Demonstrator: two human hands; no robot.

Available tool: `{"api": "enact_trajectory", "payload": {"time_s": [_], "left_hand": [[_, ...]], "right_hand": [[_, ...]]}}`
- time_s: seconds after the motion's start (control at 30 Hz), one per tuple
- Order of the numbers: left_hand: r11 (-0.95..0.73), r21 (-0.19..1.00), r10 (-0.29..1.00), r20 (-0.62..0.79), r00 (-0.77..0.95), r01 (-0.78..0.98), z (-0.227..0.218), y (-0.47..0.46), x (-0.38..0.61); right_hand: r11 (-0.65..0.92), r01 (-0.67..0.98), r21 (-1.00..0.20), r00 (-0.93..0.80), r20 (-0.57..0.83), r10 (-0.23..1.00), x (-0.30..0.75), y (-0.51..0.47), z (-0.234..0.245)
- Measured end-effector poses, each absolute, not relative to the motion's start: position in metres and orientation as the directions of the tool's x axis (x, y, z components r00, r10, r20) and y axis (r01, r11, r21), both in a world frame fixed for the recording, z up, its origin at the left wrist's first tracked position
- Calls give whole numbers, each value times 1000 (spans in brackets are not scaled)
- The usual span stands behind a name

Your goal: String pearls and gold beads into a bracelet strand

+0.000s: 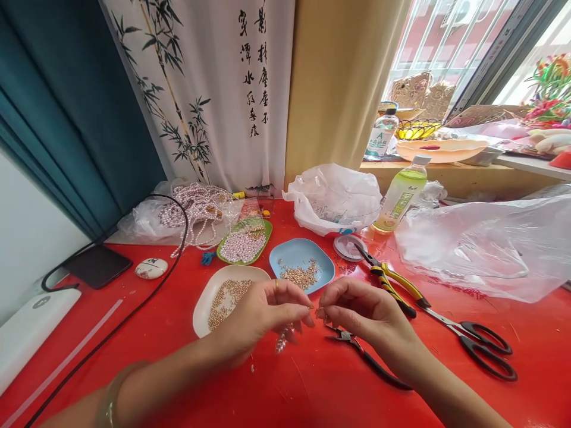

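Observation:
My left hand (272,312) is closed in a pinch, and a short cluster of clear beads (281,342) hangs below its fingers. Facing it closely, my right hand (361,309) pinches something tiny that looks gold; its kind is too small to make out. Partly behind my left hand lies a cream tray (201,300) of small gold beads (232,291). A blue tray (281,252) with gold beads (301,276) sits just beyond both hands. Under my right hand rest pliers with dark handles (375,365).
Yellow-black pliers (383,279) and scissors (468,339) lie at the right. A green tray (266,235) of pink beads, bead strands (196,205), a white plastic bag (334,196) and a drink bottle (401,193) stand along the back. A black cable (151,297) crosses the left.

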State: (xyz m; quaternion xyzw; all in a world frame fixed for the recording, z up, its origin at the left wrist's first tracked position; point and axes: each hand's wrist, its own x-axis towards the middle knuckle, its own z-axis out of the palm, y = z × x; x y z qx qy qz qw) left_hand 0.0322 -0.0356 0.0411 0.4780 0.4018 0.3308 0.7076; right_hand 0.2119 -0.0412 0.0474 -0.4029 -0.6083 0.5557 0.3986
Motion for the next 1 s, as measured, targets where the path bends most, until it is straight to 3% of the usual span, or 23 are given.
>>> {"api": "enact_trajectory", "payload": {"time_s": [0.7,1.0], "left_hand": [[424,899,797,-315,515,-106,42,-37,33],[493,854,773,-341,535,-167,39,-37,32]], "right_hand": [[-109,-131,-985,-397,-48,916,216,-37,41],[-85,-32,-996,-390,-66,918,220,-35,44]]}}
